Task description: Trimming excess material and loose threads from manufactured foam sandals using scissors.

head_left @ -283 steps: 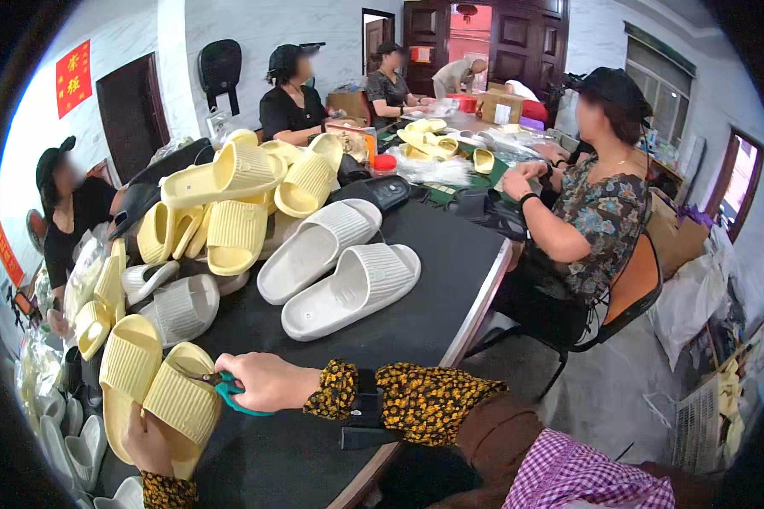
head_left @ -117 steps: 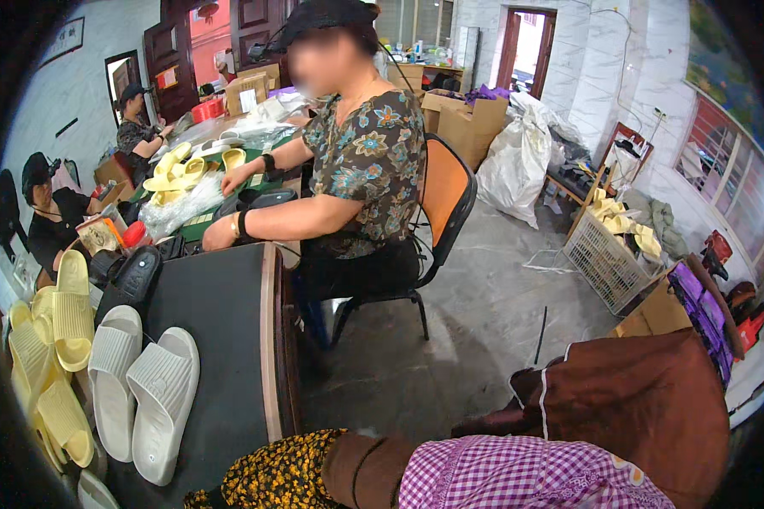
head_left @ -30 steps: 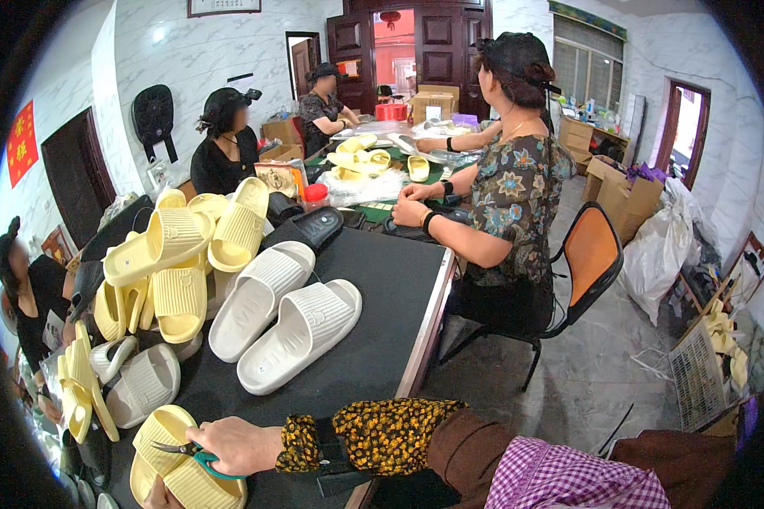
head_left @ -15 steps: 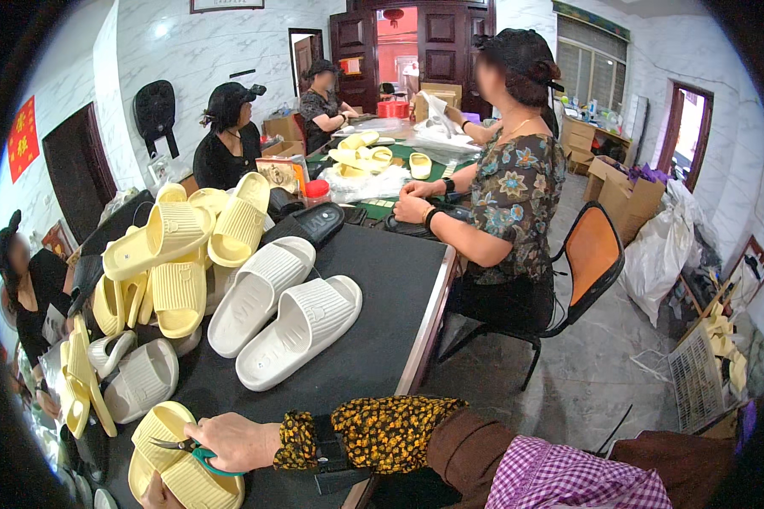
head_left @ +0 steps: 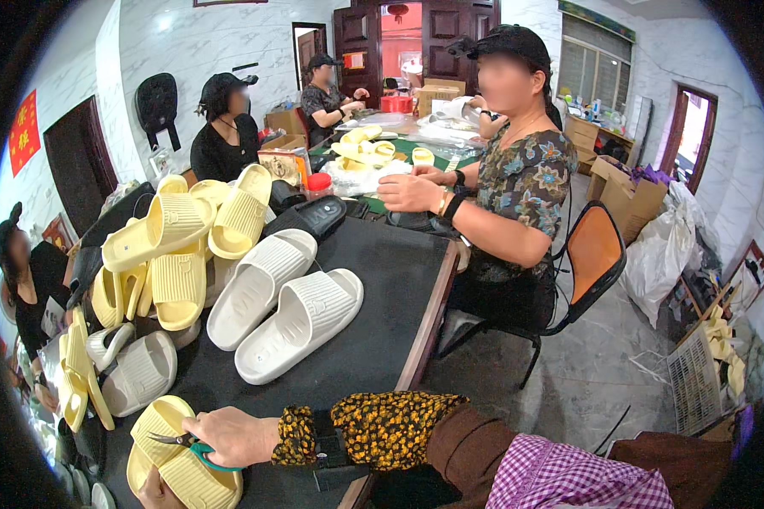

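Note:
At the lower left, a pair of yellow slide slippers [head_left: 210,482] lies close together on the black tabletop. My right hand [head_left: 239,434] is closed around scissors with green handles [head_left: 202,455]. Their narrow dark blades [head_left: 170,439] point left over the slippers, slightly parted. Below them my left hand [head_left: 156,490] is closed on the yellow slippers, its fingertips against a strap edge; the lower frame edge cuts off part of that hand. A pair of white slippers [head_left: 301,327] lies farther off on the table.
Piled yellow slippers [head_left: 178,293] and a grey slipper [head_left: 143,373] crowd the table's left side, with a black slipper [head_left: 307,219] behind. A co-worker [head_left: 522,170] is at the right beside an orange-backed chair [head_left: 596,254]. Other people work farther back and at left.
My hands, the scissors and the slippers stay nearly in place. The co-worker on the right has turned the head and raised both hands; the person farthest back has lifted a hand.

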`<state>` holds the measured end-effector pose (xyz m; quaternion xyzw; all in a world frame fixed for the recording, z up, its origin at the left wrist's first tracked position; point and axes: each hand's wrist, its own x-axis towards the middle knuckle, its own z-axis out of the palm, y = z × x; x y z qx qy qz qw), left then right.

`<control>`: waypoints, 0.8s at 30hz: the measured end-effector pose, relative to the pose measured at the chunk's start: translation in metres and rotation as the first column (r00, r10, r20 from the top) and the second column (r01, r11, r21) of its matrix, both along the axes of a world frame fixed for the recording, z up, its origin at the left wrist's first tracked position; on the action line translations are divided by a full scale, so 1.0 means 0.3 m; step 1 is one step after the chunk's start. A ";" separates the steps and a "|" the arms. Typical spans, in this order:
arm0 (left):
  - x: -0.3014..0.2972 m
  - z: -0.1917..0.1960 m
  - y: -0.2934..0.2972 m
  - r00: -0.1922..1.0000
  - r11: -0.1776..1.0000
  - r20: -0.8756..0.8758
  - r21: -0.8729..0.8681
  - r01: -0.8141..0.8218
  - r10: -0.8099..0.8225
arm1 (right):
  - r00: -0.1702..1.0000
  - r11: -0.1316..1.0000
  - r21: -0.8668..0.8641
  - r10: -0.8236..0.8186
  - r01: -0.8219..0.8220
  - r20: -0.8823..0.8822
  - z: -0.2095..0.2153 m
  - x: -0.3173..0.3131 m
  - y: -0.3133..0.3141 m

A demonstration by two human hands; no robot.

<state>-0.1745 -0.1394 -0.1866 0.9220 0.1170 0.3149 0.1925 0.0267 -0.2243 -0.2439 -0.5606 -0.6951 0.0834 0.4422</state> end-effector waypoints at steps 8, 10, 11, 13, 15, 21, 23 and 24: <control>-0.088 -0.199 0.162 0.958 0.938 -0.078 -0.194 -0.286 0.276 | 1.000 1.000 -0.030 -0.007 0.006 -0.014 0.027 0.006 -0.010; -0.097 -0.206 0.173 0.936 0.929 -0.119 -0.135 -0.346 0.331 | 0.999 0.999 -0.006 -0.032 0.032 -0.011 0.033 0.009 -0.009; -0.095 -0.203 0.163 0.961 0.959 -0.011 -0.064 -0.275 0.275 | 0.999 0.999 -0.011 -0.031 0.031 -0.011 0.042 0.009 -0.014; -0.092 -0.197 0.160 0.957 0.956 -0.008 -0.044 -0.290 0.290 | 0.999 0.999 0.000 -0.043 0.043 -0.003 0.032 0.009 -0.004; -0.092 -0.189 0.145 0.945 0.943 -0.009 -0.064 -0.327 0.327 | 0.999 0.999 0.015 -0.052 0.052 -0.004 0.046 0.013 -0.014; -0.069 -0.124 0.093 0.941 0.940 -0.115 -0.090 -0.328 0.317 | 0.997 0.996 -0.037 -0.076 0.076 0.012 0.042 0.017 -0.014; -0.062 -0.118 0.081 0.934 0.932 -0.126 -0.103 -0.347 0.333 | 0.997 0.997 -0.018 -0.076 0.076 0.027 0.037 0.018 -0.014; -0.065 -0.117 0.078 0.926 0.922 -0.139 -0.116 -0.368 0.352 | 0.997 0.997 -0.020 -0.076 0.076 0.031 0.039 0.016 -0.015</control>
